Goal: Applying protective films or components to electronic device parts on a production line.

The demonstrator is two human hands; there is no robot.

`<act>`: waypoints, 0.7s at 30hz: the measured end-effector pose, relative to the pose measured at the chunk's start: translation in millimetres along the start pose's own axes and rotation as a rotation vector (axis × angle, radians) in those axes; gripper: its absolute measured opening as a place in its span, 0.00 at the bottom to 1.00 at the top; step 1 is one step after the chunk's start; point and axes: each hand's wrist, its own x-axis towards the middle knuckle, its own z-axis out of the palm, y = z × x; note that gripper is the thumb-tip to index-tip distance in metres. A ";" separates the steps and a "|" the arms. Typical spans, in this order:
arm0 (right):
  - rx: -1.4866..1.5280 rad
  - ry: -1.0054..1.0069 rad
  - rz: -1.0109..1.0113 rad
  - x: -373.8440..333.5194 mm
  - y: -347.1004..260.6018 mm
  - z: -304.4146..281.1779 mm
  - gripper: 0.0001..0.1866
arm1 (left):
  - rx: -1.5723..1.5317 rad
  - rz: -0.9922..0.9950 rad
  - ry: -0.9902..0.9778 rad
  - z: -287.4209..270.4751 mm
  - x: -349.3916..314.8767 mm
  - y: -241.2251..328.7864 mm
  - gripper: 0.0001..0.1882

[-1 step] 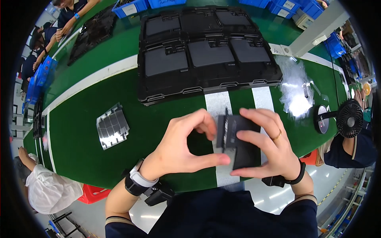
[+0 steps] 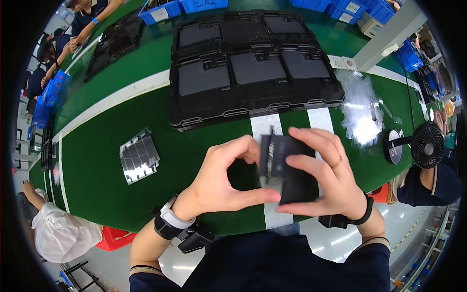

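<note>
Between my two hands, above the green table, is a flat black part (image 2: 296, 189) with a narrow raised strip along its left side; it is slightly smeared by motion. My right hand (image 2: 335, 182) grips it from the right, fingers on the upper face and thumb at the lower edge. My left hand (image 2: 214, 180) curves round its left side in a C shape. That thumb meets the lower left corner, and the curled fingers are at the left edge, partly hidden by the part.
Ahead stands a black tray stack (image 2: 292, 103) with dark grey panels in its compartments. A sheet of dark stickers (image 2: 140, 155) lies left. Crumpled clear film (image 2: 357, 107) and a small black fan (image 2: 428, 145) are right. Co-workers sit along both sides; blue bins (image 2: 163, 12) line the back.
The black part and my right hand have shifted slightly left. My left hand has barely moved.
</note>
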 end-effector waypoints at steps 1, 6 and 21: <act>0.018 0.028 -0.009 8.9 -1.7 4.5 0.34 | -0.099 0.048 0.054 1.5 -0.4 -3.9 0.18; 0.326 0.106 0.259 19.1 14.7 32.2 0.42 | 0.100 0.145 0.325 -3.4 5.4 -20.3 0.09; 0.834 0.222 0.495 14.5 38.1 43.7 0.09 | 0.037 0.042 0.267 -6.5 9.9 -23.0 0.11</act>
